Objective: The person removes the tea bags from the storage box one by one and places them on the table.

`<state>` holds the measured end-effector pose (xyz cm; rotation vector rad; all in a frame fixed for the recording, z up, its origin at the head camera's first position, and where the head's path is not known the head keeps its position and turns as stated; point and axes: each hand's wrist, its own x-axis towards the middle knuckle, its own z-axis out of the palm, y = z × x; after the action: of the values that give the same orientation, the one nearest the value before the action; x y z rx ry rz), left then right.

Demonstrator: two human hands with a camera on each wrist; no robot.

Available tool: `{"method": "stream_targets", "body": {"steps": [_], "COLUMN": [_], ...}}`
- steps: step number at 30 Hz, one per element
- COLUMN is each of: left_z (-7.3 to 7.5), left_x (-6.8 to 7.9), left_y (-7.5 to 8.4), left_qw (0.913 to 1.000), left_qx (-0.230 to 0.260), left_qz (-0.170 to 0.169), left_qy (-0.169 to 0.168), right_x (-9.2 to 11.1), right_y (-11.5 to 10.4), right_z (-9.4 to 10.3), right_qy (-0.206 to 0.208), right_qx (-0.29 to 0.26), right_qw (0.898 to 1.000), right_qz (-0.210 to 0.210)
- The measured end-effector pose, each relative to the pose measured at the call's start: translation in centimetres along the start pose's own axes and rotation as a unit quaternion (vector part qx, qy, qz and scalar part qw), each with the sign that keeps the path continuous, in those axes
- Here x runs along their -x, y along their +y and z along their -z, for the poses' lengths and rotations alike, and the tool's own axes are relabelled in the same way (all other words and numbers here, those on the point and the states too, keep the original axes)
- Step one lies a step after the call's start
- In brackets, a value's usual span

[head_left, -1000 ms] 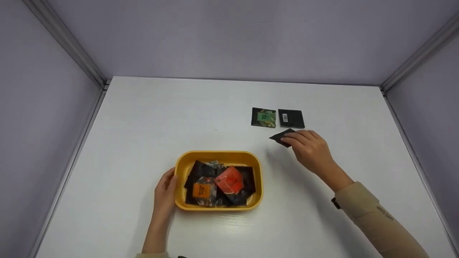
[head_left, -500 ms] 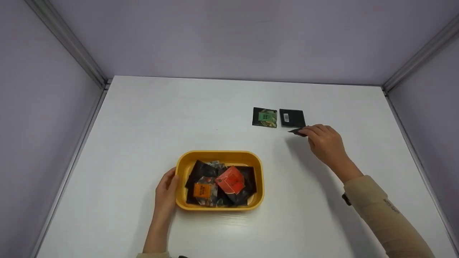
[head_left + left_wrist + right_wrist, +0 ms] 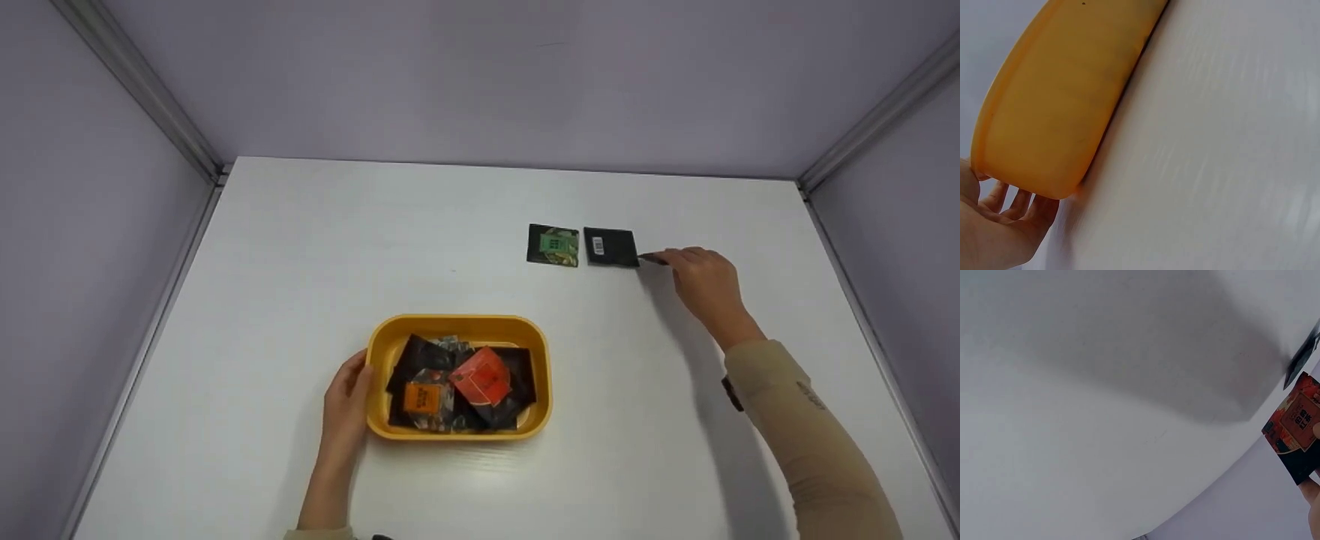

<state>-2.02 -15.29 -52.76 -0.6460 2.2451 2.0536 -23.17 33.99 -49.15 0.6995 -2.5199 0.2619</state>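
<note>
My right hand [image 3: 705, 281] pinches a dark square sachet [image 3: 654, 259] by its edge, just right of a black sachet with a white barcode label [image 3: 615, 249]. In the right wrist view the held sachet [image 3: 1292, 422] shows a red label and an orange-red picture, tilted above the table. A black sachet with a green label [image 3: 553, 245] lies left of the barcode one. My left hand [image 3: 346, 401] holds the left end of a yellow plastic basket [image 3: 545, 390], its fingers [image 3: 1019, 205] against the end wall. Several sachets lie inside, with an orange label [image 3: 421, 398] and a red one [image 3: 484, 377] on top.
The white table [image 3: 315, 247] bears the basket and the sachets. Grey-lilac panels [image 3: 480, 82] rise behind the table and at both sides, joined by metal corner posts [image 3: 142, 82].
My right hand has carried its sachet rightward and slightly away, from in front of the barcode sachet to its right side, turning it nearly edge-on to the head view. The left hand stays at the basket.
</note>
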Motion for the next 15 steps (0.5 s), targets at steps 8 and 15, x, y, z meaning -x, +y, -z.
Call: {"method": "stream_targets", "body": {"steps": [8,15], "left_z": [-0.1,-0.2], "left_x": [-0.1,-0.1], "left_y": [0.0,0.2], "left_qw": [1.0,1.0], "left_qx": [0.002,0.002], "left_qz": [0.0,0.003], "left_qy": [0.003,0.002], "right_x": [-0.9,-1.3], "right_y": [0.6,0.9], "right_z": [-1.0,-1.5], "right_qy": [-0.012,-0.051], "right_qx": [-0.008,0.024], "right_qw": [0.996,0.992], "right_qz": [-0.086,-0.109]}}
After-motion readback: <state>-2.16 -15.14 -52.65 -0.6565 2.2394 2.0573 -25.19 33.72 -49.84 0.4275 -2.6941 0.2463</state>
